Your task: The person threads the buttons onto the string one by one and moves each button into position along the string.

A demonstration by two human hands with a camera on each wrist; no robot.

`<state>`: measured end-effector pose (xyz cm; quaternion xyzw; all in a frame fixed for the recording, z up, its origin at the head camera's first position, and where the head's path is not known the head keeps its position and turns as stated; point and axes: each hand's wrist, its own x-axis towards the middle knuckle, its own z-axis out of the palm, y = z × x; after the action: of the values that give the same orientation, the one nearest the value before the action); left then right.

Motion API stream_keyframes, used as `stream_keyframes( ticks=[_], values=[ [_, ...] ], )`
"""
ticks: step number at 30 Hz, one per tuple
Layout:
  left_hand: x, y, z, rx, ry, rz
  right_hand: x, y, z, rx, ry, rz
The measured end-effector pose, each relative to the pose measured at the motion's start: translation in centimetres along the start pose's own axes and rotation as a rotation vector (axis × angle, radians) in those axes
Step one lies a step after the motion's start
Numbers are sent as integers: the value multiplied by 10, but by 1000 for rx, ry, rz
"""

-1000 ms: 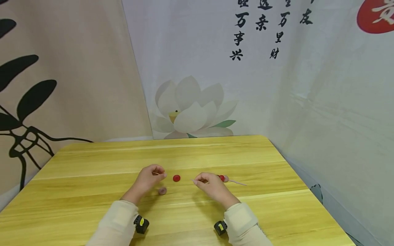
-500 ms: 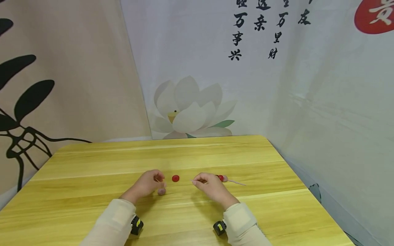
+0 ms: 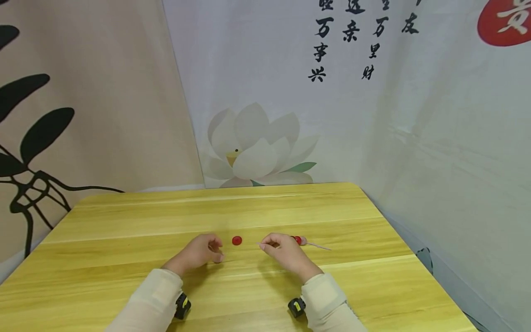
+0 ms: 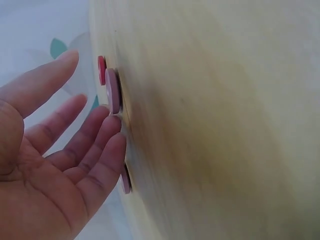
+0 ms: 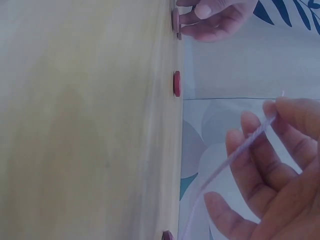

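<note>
My left hand [image 3: 201,251] is low over the table, fingers loosely bent and thumb apart from them. In the left wrist view, its fingertips are right at a mauve button [image 4: 114,91]; from the head, the hand mostly covers that button. A red button [image 3: 237,240] lies between my hands. My right hand [image 3: 286,251] pinches a lavender string [image 5: 240,150] between thumb and index finger, a short tip poking out past them. Behind that hand, the string's tail runs out beside a red button [image 3: 297,240] and a pinkish button [image 3: 303,240].
The wooden table [image 3: 265,207] ends at a fabric backdrop [image 3: 265,92] printed with a lotus and characters. Another mauve button [image 4: 125,180] shows behind my left fingers. Black wrist cameras hang beneath both cream sleeves [image 3: 327,295].
My left hand has come down toward the front, over the mauve button that was in plain sight before. My right hand stays nearly in place with the string.
</note>
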<state>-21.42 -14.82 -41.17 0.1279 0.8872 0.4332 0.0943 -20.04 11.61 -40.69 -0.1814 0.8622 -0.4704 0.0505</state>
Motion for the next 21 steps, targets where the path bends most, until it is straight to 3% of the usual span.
stream_keyframes(
  ticks=[11,21],
  values=[
    [-2,-3,0,-16,-48,2,1,1,1,-10,1,1],
    [-2,-4,5,76,-31,-25,1,1,1,-11,-3,1]
  ],
)
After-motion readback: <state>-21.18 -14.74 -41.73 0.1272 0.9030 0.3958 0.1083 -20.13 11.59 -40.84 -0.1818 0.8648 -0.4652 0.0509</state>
